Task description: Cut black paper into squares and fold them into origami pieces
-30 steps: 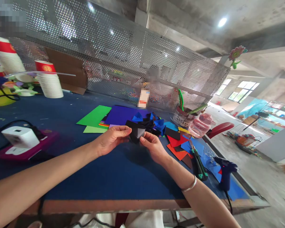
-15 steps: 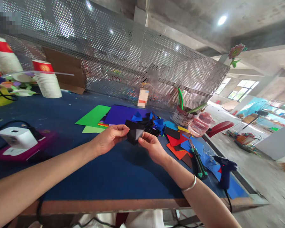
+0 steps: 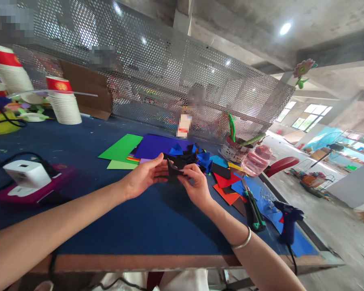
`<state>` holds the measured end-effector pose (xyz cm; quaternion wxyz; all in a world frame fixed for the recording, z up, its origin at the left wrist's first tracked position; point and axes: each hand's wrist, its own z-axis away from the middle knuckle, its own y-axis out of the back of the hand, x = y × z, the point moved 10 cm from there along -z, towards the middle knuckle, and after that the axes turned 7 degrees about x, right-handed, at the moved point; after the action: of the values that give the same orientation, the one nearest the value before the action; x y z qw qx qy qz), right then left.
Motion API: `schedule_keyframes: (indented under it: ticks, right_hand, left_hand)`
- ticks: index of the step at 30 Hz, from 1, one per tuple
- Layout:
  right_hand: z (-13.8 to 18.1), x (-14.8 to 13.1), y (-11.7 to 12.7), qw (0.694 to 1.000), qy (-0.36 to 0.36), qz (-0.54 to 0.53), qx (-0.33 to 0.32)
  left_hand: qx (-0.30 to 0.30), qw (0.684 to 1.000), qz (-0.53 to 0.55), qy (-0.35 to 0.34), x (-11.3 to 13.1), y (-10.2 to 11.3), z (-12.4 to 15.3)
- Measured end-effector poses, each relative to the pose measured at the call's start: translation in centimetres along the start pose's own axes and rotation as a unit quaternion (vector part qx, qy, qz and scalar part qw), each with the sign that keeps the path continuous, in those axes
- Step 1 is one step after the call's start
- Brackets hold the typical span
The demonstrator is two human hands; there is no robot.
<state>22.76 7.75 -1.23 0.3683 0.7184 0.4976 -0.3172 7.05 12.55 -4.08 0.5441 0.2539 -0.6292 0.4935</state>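
Observation:
My left hand (image 3: 145, 176) and my right hand (image 3: 195, 186) meet above the blue table (image 3: 133, 218), both pinched on a small folded piece of black paper (image 3: 173, 169). The paper is creased and held edge-on between thumbs and fingers. A silver bangle (image 3: 242, 241) circles my right wrist. Just beyond the hands lies a heap of folded blue and black paper pieces (image 3: 197, 155) on purple (image 3: 154, 146) and green sheets (image 3: 121, 147).
Red, orange and blue paper scraps (image 3: 230, 188), a green utility knife (image 3: 252, 208) and a blue glue gun (image 3: 286, 220) lie at the right. A white device (image 3: 27, 174) sits left. Stacked paper cups (image 3: 63, 101) stand far left. A perforated metal screen (image 3: 176, 81) backs the table.
The black paper has been folded flatter and turned edge-on. My right hand's fingers have moved up over it, and both hands stay close together.

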Motion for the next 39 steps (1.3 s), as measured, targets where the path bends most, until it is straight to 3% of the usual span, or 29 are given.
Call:
schedule_keyframes:
  ticks: [3, 5, 7, 9, 12, 15, 17, 20, 27, 35, 39]
  right_hand:
    - [0.5, -2.4, 0.5, 0.978, 0.136, 0.157, 0.02]
    - [1.5, -4.5, -0.3, 0.918, 0.264, 0.296, 0.019]
    - [2.5, -5.5, -1.3, 0.859, 0.347, 0.377, 0.01]
    - [3.0, -5.9, -2.0, 0.839, 0.374, 0.394, -0.003]
    - [3.3, -6.6, -2.2, 0.857, 0.371, 0.356, -0.006]
    - [2.9, -6.9, -1.2, 0.891, 0.336, 0.303, 0.034]
    - [2.3, -6.3, -0.5, 0.911, 0.29, 0.288, 0.053]
    - [1.5, -4.4, -0.6, 0.928, 0.225, 0.294, 0.031]
    - [1.7, -2.6, -2.5, 0.924, 0.208, 0.317, -0.041]
    - [1.7, -2.3, -2.4, 0.914, 0.197, 0.35, -0.045]
    - [1.8, -2.5, -2.5, 0.909, 0.201, 0.361, -0.053]
  left_hand:
    - [-0.04, 0.999, -0.003, 0.033, -0.6, -1.1, 0.4]
    - [-0.059, 0.998, -0.011, 0.037, -0.9, -1.7, 0.7]
    - [-0.062, 0.998, -0.023, 0.022, -0.9, -1.8, 0.7]
    - [-0.052, 0.998, -0.04, -0.007, -0.8, -1.5, 0.5]
    - [-0.03, 0.995, -0.082, -0.056, -0.6, -0.6, -0.1]
    - [-0.018, 0.984, -0.144, -0.103, -0.2, -0.1, -0.5]
    - [-0.018, 0.971, -0.196, -0.137, 0.1, -0.2, -0.5]
    - [-0.019, 0.941, -0.278, -0.193, 0.7, -0.8, 0.1]
    - [-0.035, 0.86, -0.42, -0.287, 1.0, -2.7, 2.2]
    - [0.011, 0.785, -0.492, -0.376, 2.6, -2.6, 2.8]
    - [0.011, 0.764, -0.507, -0.4, 2.9, -2.9, 3.4]
